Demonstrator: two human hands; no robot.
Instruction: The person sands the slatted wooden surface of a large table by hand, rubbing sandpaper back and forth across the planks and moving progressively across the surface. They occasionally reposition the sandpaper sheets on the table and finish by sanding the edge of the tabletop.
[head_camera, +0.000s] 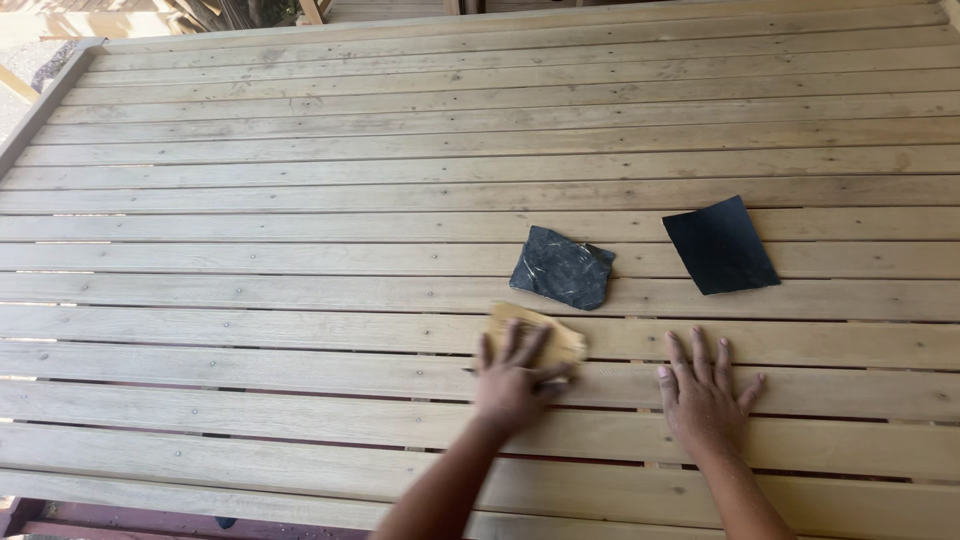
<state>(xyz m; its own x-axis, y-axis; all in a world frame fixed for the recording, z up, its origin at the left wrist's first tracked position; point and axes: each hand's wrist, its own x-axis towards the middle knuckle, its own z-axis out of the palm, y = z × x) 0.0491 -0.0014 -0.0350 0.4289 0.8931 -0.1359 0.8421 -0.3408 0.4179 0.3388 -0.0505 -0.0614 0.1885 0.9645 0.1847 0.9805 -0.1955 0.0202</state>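
My left hand (512, 380) presses a tan sheet of sandpaper (548, 330) flat against the wooden slats (300, 300), fingers spread on top of it; the hand is blurred. My right hand (705, 395) lies palm down on a slat to the right, fingers apart, holding nothing. Just beyond the left hand rests a worn, crumpled dark sandpaper sheet (563, 267). A flat black sandpaper sheet (720, 246) lies further right, above my right hand.
The surface is a large panel of horizontal wooden planks with narrow gaps and screw heads. Its left frame edge (45, 100) runs diagonally at the upper left. Lumber is stacked beyond the top edge (230, 12). The near edge sits close to my body.
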